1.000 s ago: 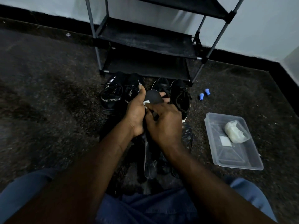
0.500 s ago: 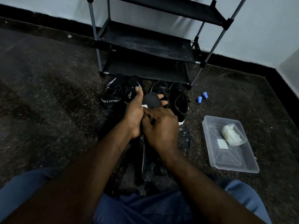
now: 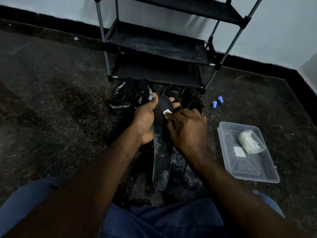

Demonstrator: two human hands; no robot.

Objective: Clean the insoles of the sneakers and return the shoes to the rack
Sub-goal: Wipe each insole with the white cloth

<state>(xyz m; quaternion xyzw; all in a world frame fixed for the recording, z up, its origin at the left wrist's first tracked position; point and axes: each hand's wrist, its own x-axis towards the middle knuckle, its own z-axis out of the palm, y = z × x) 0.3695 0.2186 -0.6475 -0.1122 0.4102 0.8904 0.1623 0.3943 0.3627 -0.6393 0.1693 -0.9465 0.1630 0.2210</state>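
My left hand (image 3: 145,121) grips a long black insole (image 3: 161,152) near its upper end, thumb on the left edge and fingers behind. My right hand (image 3: 187,129) pinches a small white wipe (image 3: 167,112) and presses it on the insole's upper part. The lower half of the insole shows pale smears. Two pairs of black sneakers stand on the floor behind my hands: one marked SPORT (image 3: 122,103) at the left, a plain pair (image 3: 191,98) at the right. The black shoe rack (image 3: 159,48) stands behind them.
A clear plastic tub (image 3: 257,170) on the floor at the right holds a white square pad (image 3: 239,151) and a bag of whitish material (image 3: 249,142). Two small blue caps (image 3: 217,101) lie near the rack's right leg. More dark insoles lie under my hands.
My right hand has shifted to the right and the wipe now sits on the right side of the insole's top. More of the insole's lower length shows between my hands.
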